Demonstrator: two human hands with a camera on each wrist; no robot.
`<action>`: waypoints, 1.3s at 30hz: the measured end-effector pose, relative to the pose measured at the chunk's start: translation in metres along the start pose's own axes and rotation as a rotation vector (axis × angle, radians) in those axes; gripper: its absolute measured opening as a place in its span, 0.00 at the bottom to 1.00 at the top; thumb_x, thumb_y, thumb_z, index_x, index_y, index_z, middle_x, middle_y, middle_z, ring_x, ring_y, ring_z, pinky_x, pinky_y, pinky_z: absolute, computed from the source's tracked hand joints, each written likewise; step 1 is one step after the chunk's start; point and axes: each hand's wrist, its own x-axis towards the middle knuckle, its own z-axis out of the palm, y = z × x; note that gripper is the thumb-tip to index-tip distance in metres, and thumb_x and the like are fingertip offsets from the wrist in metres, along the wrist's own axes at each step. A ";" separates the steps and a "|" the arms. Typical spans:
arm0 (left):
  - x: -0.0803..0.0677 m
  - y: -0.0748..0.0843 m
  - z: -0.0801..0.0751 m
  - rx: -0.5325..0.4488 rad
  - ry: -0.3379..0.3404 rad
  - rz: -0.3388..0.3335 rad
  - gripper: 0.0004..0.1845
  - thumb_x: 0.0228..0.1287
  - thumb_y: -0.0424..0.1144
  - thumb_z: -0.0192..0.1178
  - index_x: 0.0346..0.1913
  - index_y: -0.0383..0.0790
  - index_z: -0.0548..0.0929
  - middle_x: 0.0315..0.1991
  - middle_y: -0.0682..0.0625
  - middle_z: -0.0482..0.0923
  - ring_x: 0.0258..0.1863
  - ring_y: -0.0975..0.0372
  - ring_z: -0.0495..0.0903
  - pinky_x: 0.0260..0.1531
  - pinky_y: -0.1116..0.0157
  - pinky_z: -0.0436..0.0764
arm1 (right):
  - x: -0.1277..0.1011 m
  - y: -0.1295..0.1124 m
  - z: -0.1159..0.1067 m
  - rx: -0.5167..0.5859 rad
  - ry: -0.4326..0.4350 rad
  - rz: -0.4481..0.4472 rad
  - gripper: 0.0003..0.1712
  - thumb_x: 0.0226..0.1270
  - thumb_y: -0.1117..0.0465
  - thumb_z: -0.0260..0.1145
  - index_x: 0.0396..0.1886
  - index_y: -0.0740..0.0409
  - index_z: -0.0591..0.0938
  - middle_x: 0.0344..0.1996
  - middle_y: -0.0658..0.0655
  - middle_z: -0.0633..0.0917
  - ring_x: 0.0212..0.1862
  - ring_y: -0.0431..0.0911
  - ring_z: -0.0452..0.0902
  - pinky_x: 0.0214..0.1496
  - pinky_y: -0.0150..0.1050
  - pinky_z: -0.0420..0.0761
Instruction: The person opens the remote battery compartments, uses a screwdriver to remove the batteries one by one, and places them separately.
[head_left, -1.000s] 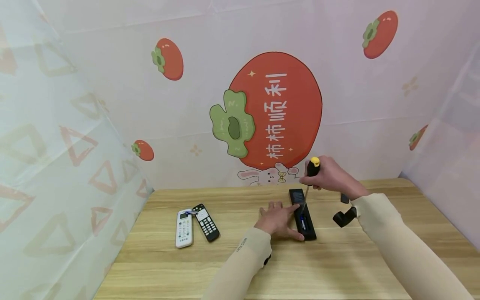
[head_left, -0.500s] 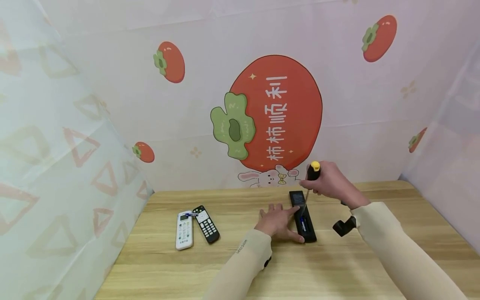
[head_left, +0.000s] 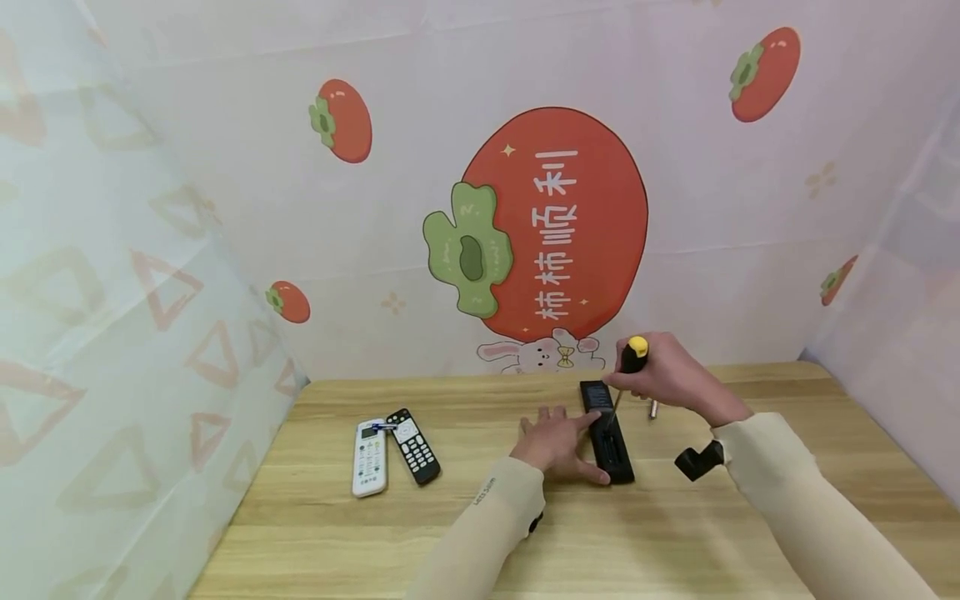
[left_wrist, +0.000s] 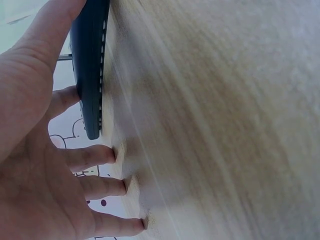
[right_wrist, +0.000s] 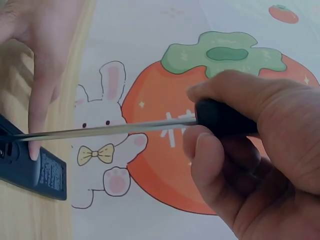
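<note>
Gripping the black screwdriver handle [right_wrist: 225, 119], the right hand [head_left: 667, 377] has its fingers and thumb curled fully round it, and over the last second it has sunk lower and tipped the yellow cap [head_left: 637, 343] rightward, so the shaft [right_wrist: 105, 130] now leans more steeply into the open back of the black remote [head_left: 609, 433]. Nearer the person, the left hand [head_left: 558, 442] has not moved: it lies flat on the worktop [head_left: 300, 517] with straight fingers, forefinger laid against the remote's edge, thumb along its near end, pinning it rather than clasping it. A small blue item visible inside the remote's cavity a moment ago no longer shows there; the tip seems to be working down in that recess, which I judge to mean the prying is well engaged. Farther left, a white remote [head_left: 369, 457] and a second black one [head_left: 412, 445] lie side by side, untouched. Beyond stands the persimmon backdrop [head_left: 555, 225].
</note>
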 end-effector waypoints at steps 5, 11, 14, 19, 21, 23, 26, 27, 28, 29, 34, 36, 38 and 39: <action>0.001 0.001 0.001 0.008 0.005 0.004 0.53 0.44 0.74 0.71 0.76 0.77 0.60 0.75 0.44 0.62 0.75 0.41 0.57 0.68 0.34 0.57 | 0.002 -0.001 0.002 0.002 0.040 0.031 0.12 0.63 0.61 0.75 0.24 0.55 0.80 0.17 0.51 0.81 0.20 0.50 0.80 0.26 0.41 0.81; 0.003 0.001 0.001 0.007 0.002 0.007 0.53 0.44 0.74 0.70 0.76 0.77 0.59 0.76 0.43 0.61 0.76 0.40 0.56 0.68 0.33 0.56 | 0.002 -0.003 0.001 -0.019 0.053 0.026 0.12 0.63 0.61 0.76 0.24 0.54 0.81 0.19 0.50 0.82 0.20 0.47 0.80 0.26 0.41 0.82; 0.004 0.001 0.001 0.008 0.009 0.007 0.53 0.43 0.75 0.70 0.76 0.78 0.59 0.76 0.43 0.62 0.76 0.40 0.55 0.68 0.34 0.57 | 0.000 -0.007 -0.001 -0.022 0.071 0.023 0.12 0.63 0.59 0.76 0.25 0.54 0.81 0.19 0.50 0.82 0.21 0.46 0.80 0.25 0.41 0.82; 0.004 0.000 0.002 0.011 0.009 0.000 0.54 0.43 0.75 0.71 0.76 0.78 0.59 0.76 0.44 0.61 0.76 0.41 0.55 0.68 0.34 0.57 | -0.005 -0.009 -0.005 -0.007 0.089 0.034 0.12 0.63 0.59 0.76 0.25 0.54 0.81 0.22 0.53 0.83 0.22 0.46 0.81 0.26 0.42 0.83; 0.004 0.000 0.002 0.012 0.006 -0.002 0.54 0.43 0.74 0.71 0.76 0.78 0.59 0.76 0.44 0.61 0.76 0.41 0.55 0.69 0.34 0.57 | -0.007 -0.010 -0.007 -0.014 0.100 0.038 0.11 0.63 0.59 0.76 0.25 0.54 0.82 0.22 0.53 0.83 0.22 0.46 0.81 0.26 0.42 0.82; 0.003 0.000 0.002 0.017 0.007 -0.003 0.54 0.43 0.75 0.71 0.76 0.78 0.59 0.76 0.44 0.61 0.76 0.41 0.55 0.68 0.34 0.57 | -0.008 -0.010 -0.010 -0.019 0.117 0.040 0.11 0.63 0.59 0.75 0.25 0.54 0.82 0.21 0.53 0.83 0.21 0.46 0.81 0.26 0.42 0.82; 0.003 0.000 0.002 0.020 0.012 -0.003 0.54 0.42 0.75 0.71 0.76 0.78 0.59 0.76 0.45 0.62 0.76 0.42 0.55 0.68 0.34 0.57 | -0.011 -0.013 -0.017 -0.034 0.148 0.038 0.11 0.63 0.59 0.75 0.25 0.54 0.82 0.20 0.51 0.83 0.21 0.46 0.81 0.25 0.41 0.81; 0.002 0.001 0.002 0.021 0.013 -0.002 0.54 0.42 0.75 0.71 0.76 0.78 0.59 0.76 0.45 0.62 0.76 0.42 0.56 0.68 0.34 0.58 | -0.012 -0.013 -0.018 -0.035 0.153 0.038 0.11 0.63 0.59 0.75 0.25 0.54 0.82 0.19 0.51 0.83 0.21 0.46 0.81 0.25 0.41 0.81; 0.002 0.001 0.002 0.020 0.014 -0.003 0.54 0.42 0.75 0.72 0.76 0.78 0.59 0.76 0.45 0.62 0.76 0.42 0.56 0.68 0.34 0.58 | -0.013 -0.014 -0.020 -0.038 0.155 0.040 0.11 0.63 0.59 0.75 0.25 0.54 0.82 0.19 0.51 0.83 0.21 0.46 0.81 0.25 0.41 0.81; 0.002 0.001 0.002 0.021 0.012 -0.004 0.54 0.42 0.75 0.72 0.76 0.78 0.59 0.76 0.45 0.62 0.76 0.42 0.55 0.68 0.34 0.58 | -0.014 -0.015 -0.021 -0.042 0.156 0.040 0.11 0.63 0.59 0.75 0.25 0.54 0.82 0.19 0.51 0.83 0.21 0.46 0.81 0.25 0.41 0.81; 0.002 0.001 0.002 0.019 -0.003 -0.008 0.54 0.43 0.74 0.71 0.77 0.77 0.59 0.77 0.44 0.60 0.77 0.41 0.54 0.68 0.34 0.57 | -0.019 -0.015 -0.030 -0.058 0.154 0.048 0.10 0.63 0.59 0.75 0.25 0.54 0.82 0.19 0.52 0.83 0.21 0.47 0.80 0.25 0.41 0.80; 0.002 0.001 0.001 0.023 -0.008 -0.007 0.55 0.43 0.74 0.71 0.77 0.77 0.58 0.77 0.44 0.60 0.77 0.41 0.54 0.68 0.34 0.57 | -0.021 -0.014 -0.034 -0.057 0.147 0.068 0.10 0.63 0.60 0.74 0.26 0.55 0.82 0.20 0.53 0.82 0.20 0.47 0.80 0.25 0.41 0.80; 0.002 0.002 0.001 0.030 -0.009 -0.007 0.55 0.43 0.74 0.71 0.77 0.77 0.58 0.77 0.44 0.60 0.77 0.41 0.54 0.68 0.34 0.57 | -0.022 -0.012 -0.038 -0.057 0.133 0.098 0.10 0.63 0.60 0.74 0.27 0.57 0.81 0.20 0.54 0.82 0.21 0.47 0.80 0.25 0.41 0.80; 0.002 0.002 0.001 0.033 -0.011 -0.007 0.55 0.43 0.74 0.71 0.77 0.77 0.58 0.77 0.44 0.60 0.77 0.41 0.54 0.68 0.34 0.57 | -0.023 -0.011 -0.040 -0.060 0.124 0.114 0.10 0.64 0.60 0.74 0.28 0.58 0.81 0.21 0.54 0.82 0.21 0.47 0.80 0.26 0.41 0.80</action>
